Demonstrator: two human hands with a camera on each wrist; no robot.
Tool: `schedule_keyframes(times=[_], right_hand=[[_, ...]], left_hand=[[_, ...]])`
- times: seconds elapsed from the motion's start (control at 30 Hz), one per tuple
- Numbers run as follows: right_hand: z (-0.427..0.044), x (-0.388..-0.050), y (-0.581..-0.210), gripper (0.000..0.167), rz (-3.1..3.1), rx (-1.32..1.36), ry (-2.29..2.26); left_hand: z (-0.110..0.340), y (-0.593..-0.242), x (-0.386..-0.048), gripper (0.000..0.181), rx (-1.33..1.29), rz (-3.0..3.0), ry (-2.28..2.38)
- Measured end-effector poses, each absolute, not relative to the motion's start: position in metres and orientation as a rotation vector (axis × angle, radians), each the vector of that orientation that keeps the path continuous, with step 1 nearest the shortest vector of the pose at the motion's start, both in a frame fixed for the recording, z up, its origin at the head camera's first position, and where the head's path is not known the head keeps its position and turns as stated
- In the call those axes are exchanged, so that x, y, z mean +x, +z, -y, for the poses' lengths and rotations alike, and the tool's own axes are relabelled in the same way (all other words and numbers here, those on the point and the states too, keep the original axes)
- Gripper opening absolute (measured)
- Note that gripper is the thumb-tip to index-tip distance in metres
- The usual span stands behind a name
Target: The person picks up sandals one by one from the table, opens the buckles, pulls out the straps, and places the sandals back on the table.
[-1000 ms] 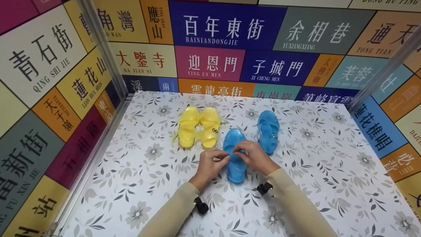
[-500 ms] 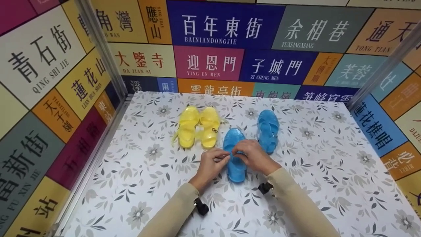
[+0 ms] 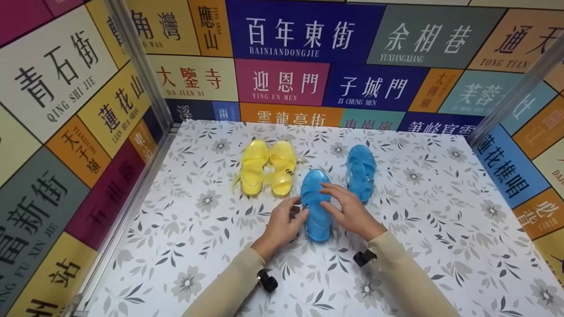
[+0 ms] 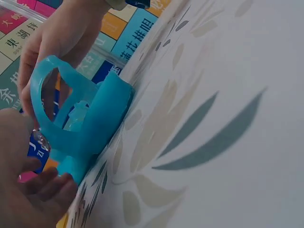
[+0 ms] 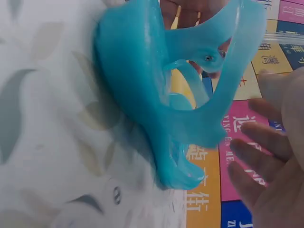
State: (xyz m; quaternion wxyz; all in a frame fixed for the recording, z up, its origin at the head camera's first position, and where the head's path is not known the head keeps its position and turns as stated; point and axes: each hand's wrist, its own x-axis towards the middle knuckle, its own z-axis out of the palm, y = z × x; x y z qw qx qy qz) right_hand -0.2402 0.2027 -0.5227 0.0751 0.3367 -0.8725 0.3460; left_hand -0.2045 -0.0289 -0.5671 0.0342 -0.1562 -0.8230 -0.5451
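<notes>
In the head view a blue jelly sandal [image 3: 316, 215] lies on the table with its toe pointing away from me. My left hand [image 3: 280, 223] is at its left side, fingers loosely bent near the small metal buckle [image 4: 41, 139] seen in the left wrist view. On the other side my right hand [image 3: 352, 212] has its fingers spread. The right wrist view has a gap between that hand and the strap [image 5: 232, 71]. Neither hand grips the sandal. Its mate, another blue sandal [image 3: 361, 171], lies farther back to the right.
Two yellow sandals [image 3: 254, 169] stand side by side behind and left of my hands. Under everything is a white floral tablecloth [image 3: 189, 237]. Walls of coloured sign panels [image 3: 282, 83] close off the back and both sides.
Earlier both hands had their fingertips together over the strap. Now they have parted: the right hand has moved right with its fingers spread, and the left hand's fingers have loosened.
</notes>
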Motion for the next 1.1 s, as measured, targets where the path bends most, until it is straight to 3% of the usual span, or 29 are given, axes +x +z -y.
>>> schedule_keyframes(times=[0.27, 0.37, 0.5, 0.6, 0.83, 1.1], right_hand=[[-0.226, -0.214, -0.531, 0.075, 2.907, 0.861, 1.223], [-0.227, -0.208, -0.539, 0.095, 2.985, 0.883, 1.126], [-0.224, -0.200, -0.549, 0.114, 3.024, 0.893, 1.086], [-0.219, -0.195, -0.555, 0.117, 3.008, 0.883, 1.119], [-0.207, -0.191, -0.557, 0.101, 2.964, 0.778, 1.186], [-0.201, -0.196, -0.555, 0.096, 2.885, 0.763, 1.296]], left_hand=[[0.032, -0.566, -0.191, 0.109, -0.594, 2.787, -1.617], [0.030, -0.567, -0.188, 0.117, -0.612, 2.833, -1.544], [0.025, -0.564, -0.186, 0.115, -0.573, 2.926, -1.402], [0.022, -0.562, -0.187, 0.111, -0.562, 2.961, -1.347], [0.019, -0.562, -0.188, 0.105, -0.595, 2.917, -1.277], [0.019, -0.564, -0.195, 0.101, -0.648, 2.827, -1.361]])
